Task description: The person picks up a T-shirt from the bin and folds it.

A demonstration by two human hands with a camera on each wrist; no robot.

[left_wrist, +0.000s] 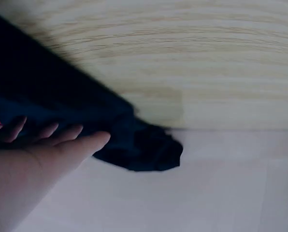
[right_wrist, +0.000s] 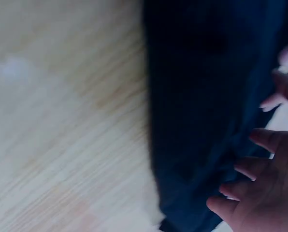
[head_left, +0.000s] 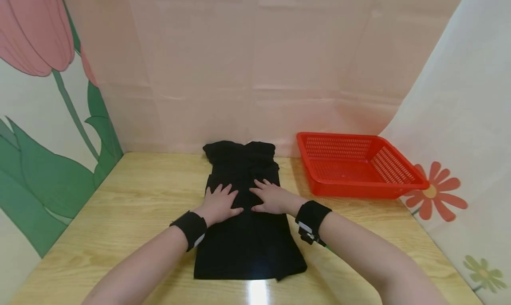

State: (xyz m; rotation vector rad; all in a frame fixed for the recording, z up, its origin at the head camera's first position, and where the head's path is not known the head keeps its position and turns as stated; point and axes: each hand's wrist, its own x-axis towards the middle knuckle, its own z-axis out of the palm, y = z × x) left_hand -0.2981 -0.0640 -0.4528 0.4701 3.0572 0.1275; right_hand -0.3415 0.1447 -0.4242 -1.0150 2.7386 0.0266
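A black garment (head_left: 249,247) lies lengthwise on the table, folded into a long strip, with its far end bunched against the back wall. My left hand (head_left: 218,204) rests on its left half with the fingers spread. On the right half, my right hand (head_left: 273,197) lies with fingers spread and pointing inward. The left wrist view shows the straight fingers of the left hand (left_wrist: 52,150) over the dark cloth (left_wrist: 47,82). In the right wrist view the right hand (right_wrist: 265,183) is beside the garment's edge (right_wrist: 197,111). Neither hand grips the cloth.
A red plastic basket (head_left: 355,187) with slotted sides stands at the back right of the wooden table (head_left: 131,207). Behind the table hangs a pink sheet (head_left: 255,65). Flower-printed panels (head_left: 471,119) rise on both sides.
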